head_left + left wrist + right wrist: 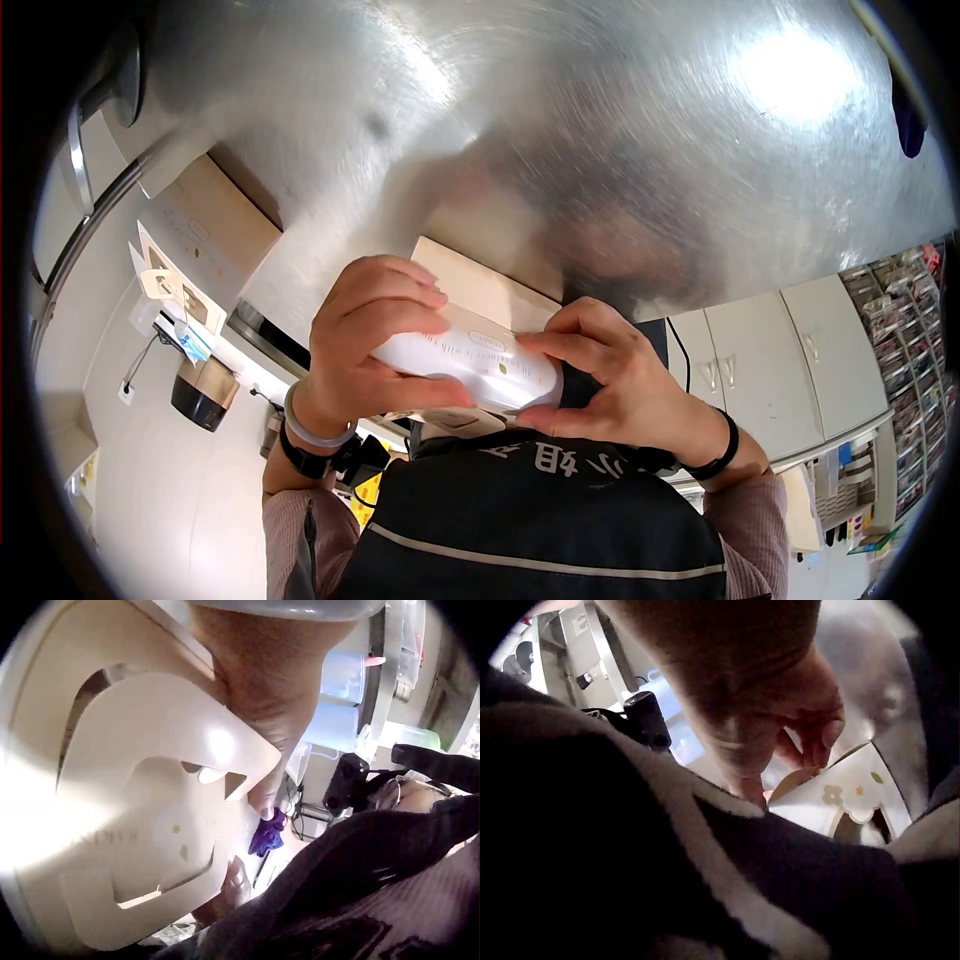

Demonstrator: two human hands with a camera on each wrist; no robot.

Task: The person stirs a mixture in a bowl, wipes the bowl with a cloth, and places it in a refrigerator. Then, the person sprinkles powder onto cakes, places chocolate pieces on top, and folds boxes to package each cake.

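In the head view, a white cardboard box with faint printed lettering and a small green leaf is held close to the black apron. A cream panel of it extends over the metal table. My left hand grips the box's left end, fingers on top and thumb along the near side. At the right end, my right hand pinches it between thumb and fingers. The left wrist view shows a flap with curved cut-outs. A printed side with flower and leaf marks faces the right wrist camera.
A shiny metal table spreads ahead. Flat printed cardboard lies at its left edge, with a cut card beside it. White cabinets and packed shelves stand at right. Purple cloth shows in the left wrist view.
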